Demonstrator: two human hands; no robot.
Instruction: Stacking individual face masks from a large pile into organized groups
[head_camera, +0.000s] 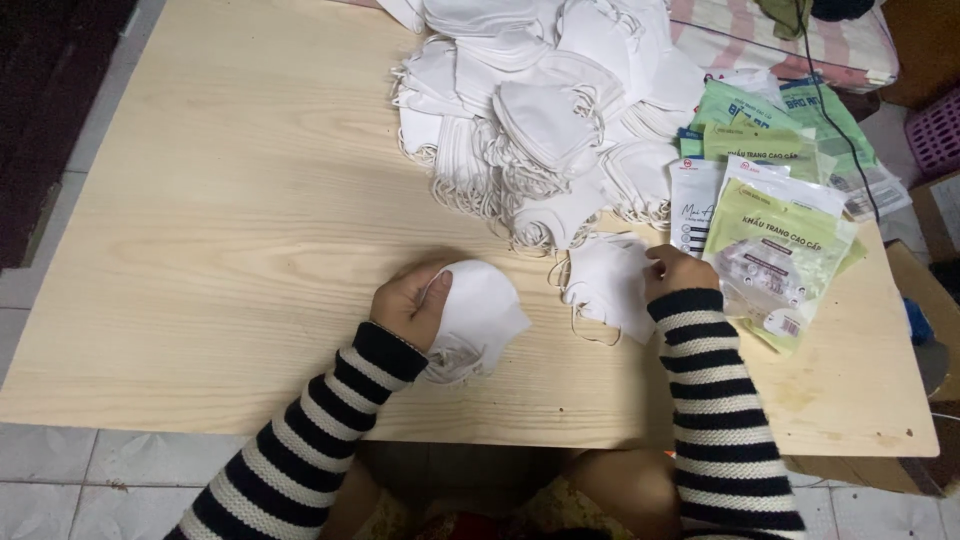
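Note:
My left hand (410, 300) grips a small stack of white folded face masks (478, 318), resting on the pale wooden table (220, 250). My right hand (676, 268) pinches the edge of another white mask (607, 280) that lies at the near edge of a big heap of white masks (540, 120). Both arms wear black-and-white striped sleeves. The two hands are about a mask's width apart.
A pile of green and white flat plastic packets (780, 230) lies right of my right hand, reaching to the table's right edge. A striped cushion (780, 40) sits behind it, a purple basket (935, 130) at far right. Tiled floor surrounds the table.

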